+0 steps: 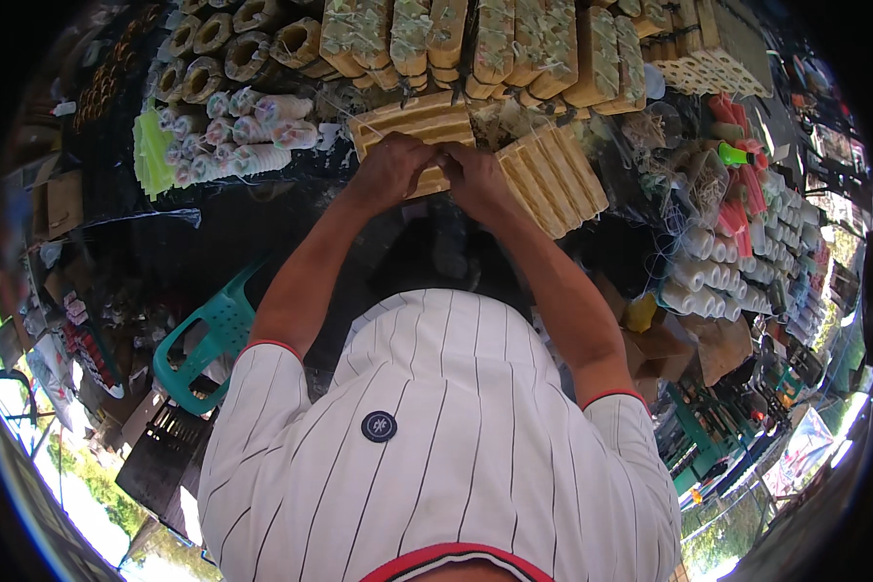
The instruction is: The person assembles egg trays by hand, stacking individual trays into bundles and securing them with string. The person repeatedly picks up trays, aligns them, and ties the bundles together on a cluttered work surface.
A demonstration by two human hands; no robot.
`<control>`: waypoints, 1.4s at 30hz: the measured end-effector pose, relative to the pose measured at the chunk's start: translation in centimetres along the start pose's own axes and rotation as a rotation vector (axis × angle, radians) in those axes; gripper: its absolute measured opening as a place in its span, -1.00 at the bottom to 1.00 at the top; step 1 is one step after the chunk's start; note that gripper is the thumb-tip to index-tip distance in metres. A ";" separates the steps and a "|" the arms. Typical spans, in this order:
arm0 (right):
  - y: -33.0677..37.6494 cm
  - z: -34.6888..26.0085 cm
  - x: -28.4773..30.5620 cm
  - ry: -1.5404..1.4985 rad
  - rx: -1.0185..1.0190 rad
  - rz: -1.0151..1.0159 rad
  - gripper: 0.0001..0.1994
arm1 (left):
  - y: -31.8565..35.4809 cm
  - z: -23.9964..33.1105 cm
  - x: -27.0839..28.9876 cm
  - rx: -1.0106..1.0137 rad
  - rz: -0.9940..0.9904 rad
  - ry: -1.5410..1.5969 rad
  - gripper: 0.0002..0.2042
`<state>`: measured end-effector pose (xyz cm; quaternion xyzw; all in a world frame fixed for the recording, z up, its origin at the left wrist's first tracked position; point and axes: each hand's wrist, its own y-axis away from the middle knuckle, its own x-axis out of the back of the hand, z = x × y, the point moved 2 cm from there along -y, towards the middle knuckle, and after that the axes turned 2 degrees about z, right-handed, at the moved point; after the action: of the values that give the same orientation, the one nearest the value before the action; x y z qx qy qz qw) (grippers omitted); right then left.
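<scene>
Nearest is the person's white pinstriped shirt (436,436), with a teal plastic chair (209,339) low to its left. Both forearms reach up to the surface (262,209), a dark cloth-covered stall counter. The left hand (393,167) and right hand (475,175) are curled together on the near end of a tan ribbed bundle (422,126), fingers closed about it at the middle of the surface. Just right lies a second tan bundle (553,175). Beyond, wrapped blocks (495,44) line the far edge, pale thread spools (247,131) to the left. A sharp pull could likely drag the bundle off, or knock over the neighbouring stock, since everything is packed tight.
</scene>
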<state>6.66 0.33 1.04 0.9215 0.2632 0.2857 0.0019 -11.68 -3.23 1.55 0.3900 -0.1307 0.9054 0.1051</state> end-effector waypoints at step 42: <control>18.5 21.5 9.5 -0.306 -0.576 0.227 -0.67 | -9.5 1.2 -15.3 -0.104 -0.167 -0.239 -0.73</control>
<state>33.53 -7.83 -9.13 0.9387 0.0641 0.2053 0.2696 2.23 4.04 -7.38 0.4984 -0.1561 0.8327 0.1840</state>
